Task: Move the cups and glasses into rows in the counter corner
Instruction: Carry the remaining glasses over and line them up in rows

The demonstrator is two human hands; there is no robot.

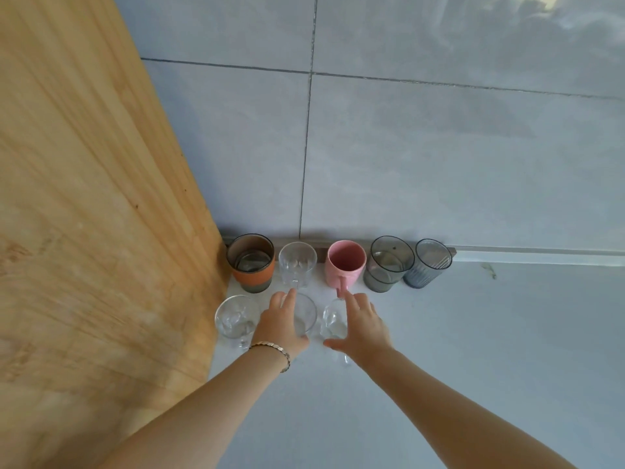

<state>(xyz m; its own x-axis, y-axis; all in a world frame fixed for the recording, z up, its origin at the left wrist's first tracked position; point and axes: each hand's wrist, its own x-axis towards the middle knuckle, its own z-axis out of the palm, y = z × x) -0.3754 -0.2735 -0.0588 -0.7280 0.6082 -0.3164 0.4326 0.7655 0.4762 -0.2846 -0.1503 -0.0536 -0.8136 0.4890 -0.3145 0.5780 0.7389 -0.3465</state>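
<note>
Gripping clear glasses (pixel 306 314), hands (pixel 282 324) side by side

Pale counter (pixel 473 350): five cups (pixel 345 264) by wall, three clear glasses (pixel 235 319) in front.

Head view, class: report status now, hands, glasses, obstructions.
Left hand on middle clear glass, right hand on right clear glass. Back row of five against wall; pink mug centre. Nothing blocking.
</note>
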